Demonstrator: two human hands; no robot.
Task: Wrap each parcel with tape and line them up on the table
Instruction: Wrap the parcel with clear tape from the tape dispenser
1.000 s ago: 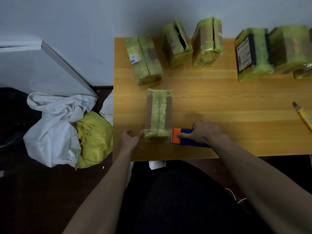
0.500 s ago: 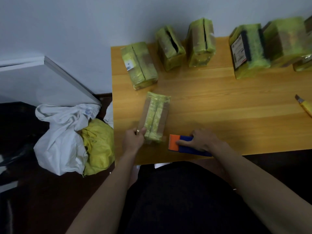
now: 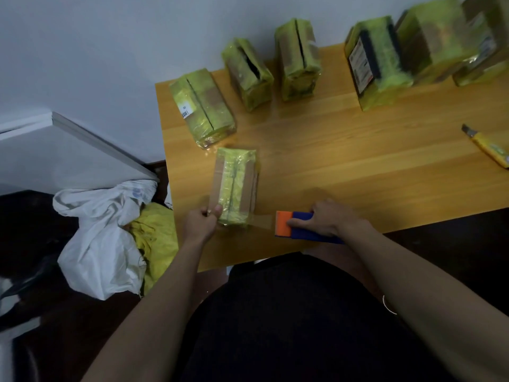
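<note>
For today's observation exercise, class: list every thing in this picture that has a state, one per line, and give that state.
Near yellow-green taped cardboard parcel: lying flat, a tape strip running from it to the dispenser.
Orange-and-blue tape dispenser: on the table, gripped.
Left hand: pinching the parcel's near corner.
Right hand: curled round the dispenser.
Yellow utility knife: lying untouched.
White sack: crumpled on the floor.

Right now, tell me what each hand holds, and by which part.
Left hand pinches the near left corner of the parcel. Right hand grips the tape dispenser by its blue body.
</note>
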